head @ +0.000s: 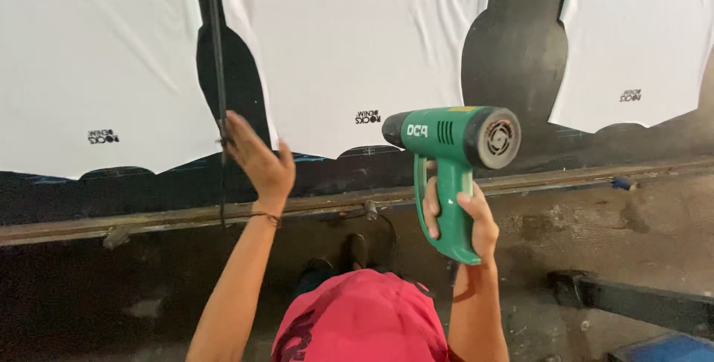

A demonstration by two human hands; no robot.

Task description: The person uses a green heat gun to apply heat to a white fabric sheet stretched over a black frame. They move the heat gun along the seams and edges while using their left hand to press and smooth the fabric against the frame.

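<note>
My right hand point(465, 217) grips the handle of a green heat gun point(454, 143), its black nozzle pointing left toward the middle white T-shirt point(357, 42). My left hand point(256, 161) is raised beside a thin black cord point(218, 72) that hangs down between two shirts, fingers pinching or touching it near the shirt's lower edge. Three white T-shirts lie spread on black boards: one at the left point(89, 57), the middle one, and one at the right point(639, 35). Each has a small dark mark near its hem.
A long metal rail point(565, 178) runs along the front edge of the dark table. Below it are a dirty concrete floor point(632, 236), a dark bar point(632, 302) at the lower right and my red shirt point(364, 317).
</note>
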